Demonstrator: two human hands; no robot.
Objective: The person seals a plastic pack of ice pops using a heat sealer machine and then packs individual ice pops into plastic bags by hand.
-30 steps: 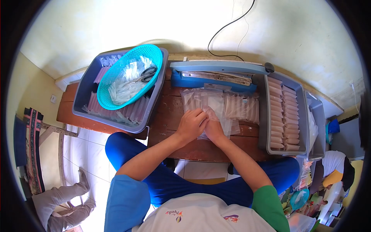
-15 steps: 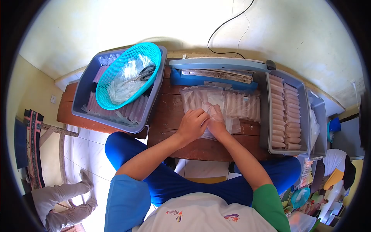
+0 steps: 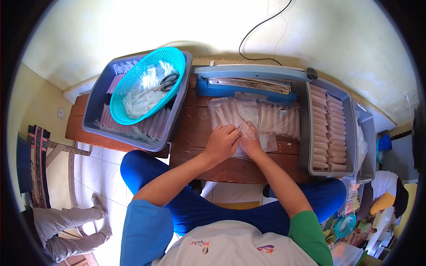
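My left hand (image 3: pixel 222 142) and my right hand (image 3: pixel 250 139) are close together over the wooden table, fingers closed on a clear plastic bag (image 3: pixel 245 114). Beneath and to the left of the bag lie pale pink filled tubes (image 3: pixel 220 113), wrapped in clear plastic. Just right of my right hand lies another flat pack of pink tubes (image 3: pixel 279 120) in clear plastic. My fingertips partly cover the bag's edge, so the exact grip is hidden.
A blue sealer (image 3: pixel 246 86) stands behind the packs. Left, a grey tub (image 3: pixel 86 122) of tubes carries a turquoise basket (image 3: pixel 116 99) with plastic bags and scissors (image 3: pixel 168 82). Right, a grey crate (image 3: pixel 305 150) holds rows of tubes (image 3: pixel 336 142). Other people are at both sides.
My hands stay nearly in place, with small finger movements on the plastic bag. At the far left, another person's legs have shifted slightly.
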